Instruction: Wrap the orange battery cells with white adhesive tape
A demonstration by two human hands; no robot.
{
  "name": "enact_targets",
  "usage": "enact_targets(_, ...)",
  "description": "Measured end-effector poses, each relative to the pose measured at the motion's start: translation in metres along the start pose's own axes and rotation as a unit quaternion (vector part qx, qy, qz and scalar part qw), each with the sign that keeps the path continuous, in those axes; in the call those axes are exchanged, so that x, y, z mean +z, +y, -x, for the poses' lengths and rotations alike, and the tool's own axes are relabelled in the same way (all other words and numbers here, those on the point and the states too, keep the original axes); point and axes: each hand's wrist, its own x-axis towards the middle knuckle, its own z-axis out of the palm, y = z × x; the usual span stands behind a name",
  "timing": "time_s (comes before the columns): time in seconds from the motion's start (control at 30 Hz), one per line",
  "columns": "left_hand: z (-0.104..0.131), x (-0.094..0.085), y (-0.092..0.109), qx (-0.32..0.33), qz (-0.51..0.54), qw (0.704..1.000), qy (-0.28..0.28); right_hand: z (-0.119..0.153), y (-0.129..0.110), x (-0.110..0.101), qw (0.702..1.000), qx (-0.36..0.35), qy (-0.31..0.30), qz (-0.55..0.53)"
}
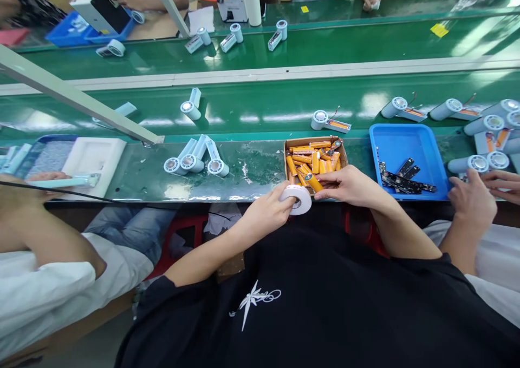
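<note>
My left hand (270, 210) is closed around a white roll of tape (301, 200), held at the bench's front edge. Close beside it, my right hand (348, 185) pinches an orange battery cell (313, 182) by its side, tilted so one end faces up and left. Both are at the near side of a small cardboard box (286, 165) filled with many more orange cells (316, 159). The roll and the held cell are very near each other; whether they touch I cannot tell.
Left of the box stand several light-blue handheld fan bodies (192, 161). At right is a blue tray (406, 140) with black circuit strips (402, 177). A green conveyor (260, 100) runs behind, carrying more fan bodies. Co-workers' hands (473, 197) work at right, with another person (44, 238) at left.
</note>
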Motion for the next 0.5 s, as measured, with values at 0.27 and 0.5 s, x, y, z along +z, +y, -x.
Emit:
enact_targets(0.27,-0.006,-0.009,-0.004,-0.036,0.052,0.998,0.003,-0.005,0.005,0.011,0.991,0.042,-0.035,-0.118)
enact_targets(0.5,-0.015,-0.013,-0.001,0.027,-0.004,0.999,-0.043,-0.012,0.016,0.008,0.99,0.058,-0.067,-0.109)
